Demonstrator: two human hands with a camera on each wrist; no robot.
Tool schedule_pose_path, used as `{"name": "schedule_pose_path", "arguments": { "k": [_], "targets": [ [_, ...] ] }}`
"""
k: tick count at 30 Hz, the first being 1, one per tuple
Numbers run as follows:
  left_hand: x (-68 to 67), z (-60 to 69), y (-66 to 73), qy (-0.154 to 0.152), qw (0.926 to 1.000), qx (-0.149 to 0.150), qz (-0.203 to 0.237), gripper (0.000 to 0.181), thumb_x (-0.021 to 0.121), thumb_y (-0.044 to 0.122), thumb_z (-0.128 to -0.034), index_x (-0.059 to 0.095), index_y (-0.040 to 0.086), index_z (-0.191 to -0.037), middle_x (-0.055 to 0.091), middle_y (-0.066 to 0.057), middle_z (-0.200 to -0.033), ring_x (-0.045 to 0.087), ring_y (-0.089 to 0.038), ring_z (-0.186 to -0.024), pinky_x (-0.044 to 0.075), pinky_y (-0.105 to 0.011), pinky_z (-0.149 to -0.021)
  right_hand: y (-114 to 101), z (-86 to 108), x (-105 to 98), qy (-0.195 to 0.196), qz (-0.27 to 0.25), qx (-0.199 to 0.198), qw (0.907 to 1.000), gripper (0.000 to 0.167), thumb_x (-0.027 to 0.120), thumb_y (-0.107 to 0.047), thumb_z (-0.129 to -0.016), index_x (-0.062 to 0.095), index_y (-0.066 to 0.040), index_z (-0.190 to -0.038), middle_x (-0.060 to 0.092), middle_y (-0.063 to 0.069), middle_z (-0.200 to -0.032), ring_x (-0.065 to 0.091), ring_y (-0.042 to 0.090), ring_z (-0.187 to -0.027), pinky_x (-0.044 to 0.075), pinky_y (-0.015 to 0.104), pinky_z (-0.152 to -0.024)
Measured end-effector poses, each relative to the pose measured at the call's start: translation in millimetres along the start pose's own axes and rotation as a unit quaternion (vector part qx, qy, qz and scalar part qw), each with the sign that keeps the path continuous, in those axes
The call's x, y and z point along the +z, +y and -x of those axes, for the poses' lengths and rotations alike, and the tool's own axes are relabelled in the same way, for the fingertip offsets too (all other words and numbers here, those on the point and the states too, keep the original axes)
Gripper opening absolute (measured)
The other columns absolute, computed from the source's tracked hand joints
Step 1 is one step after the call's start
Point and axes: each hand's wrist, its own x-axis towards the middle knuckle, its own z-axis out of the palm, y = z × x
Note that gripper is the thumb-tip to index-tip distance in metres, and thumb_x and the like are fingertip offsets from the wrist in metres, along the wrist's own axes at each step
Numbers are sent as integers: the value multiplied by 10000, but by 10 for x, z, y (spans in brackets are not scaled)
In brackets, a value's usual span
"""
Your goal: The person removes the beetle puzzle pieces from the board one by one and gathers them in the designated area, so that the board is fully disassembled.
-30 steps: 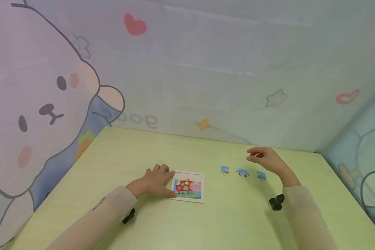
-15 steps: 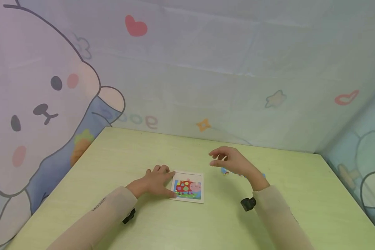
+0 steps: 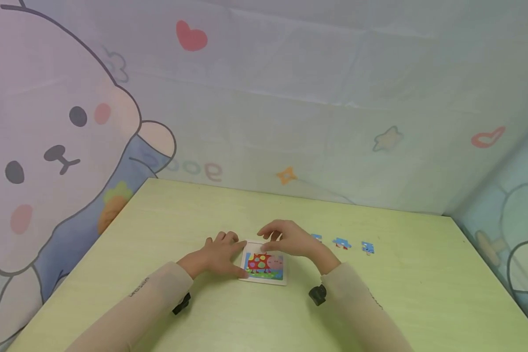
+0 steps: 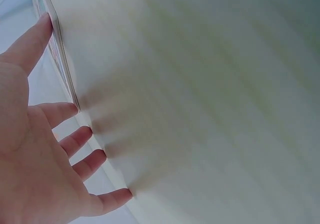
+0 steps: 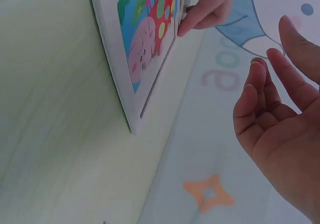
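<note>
A square jigsaw puzzle (image 3: 266, 270) in a white frame lies on the table, showing a pink pig with a spotted red body. Along its far side runs a pale strip without picture. My left hand (image 3: 217, 254) touches the frame's left side with thumb and index finger, its fingers spread; the left wrist view shows the fingertips along the frame's edge and the table. Over the puzzle's far part hovers my right hand (image 3: 286, 238), fingers loosely bent. In the right wrist view, thumb and index finger stand apart, and nothing shows between them.
Several blue puzzle pieces lie in a row to the right of the frame: one partly behind my right hand, a middle piece (image 3: 342, 243) and a right piece (image 3: 367, 248). A printed cloth (image 3: 317, 122) hangs behind the table's far edge.
My right hand has come leftward from above the loose pieces to over the puzzle. The left hand and the frame have stayed in place.
</note>
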Motion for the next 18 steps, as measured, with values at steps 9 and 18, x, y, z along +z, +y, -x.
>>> {"name": "schedule_pose_path", "arguments": {
  "k": [9, 18],
  "targets": [
    [2, 3, -14, 1, 10000, 41, 51, 857, 695, 587, -789, 434, 120, -1459, 405, -73, -1320, 355, -278, -1154, 322, -537, -892, 20, -124, 213, -242, -99, 285, 9993, 348, 740, -194, -856, 669, -38, -1159, 658, 73, -1035, 579, 152, -878, 482, 277, -761],
    [-8, 3, -8, -47, 10000, 38, 30, 859, 686, 593, -794, 425, 124, -1465, 395, -77, -1337, 352, -286, -1173, 323, -540, -894, 81, -202, 338, -357, -74, 468, 9982, 304, 739, -167, -851, 682, -50, -1127, 649, 7, -978, 590, 134, -840, 481, 265, -750]
  ]
}}
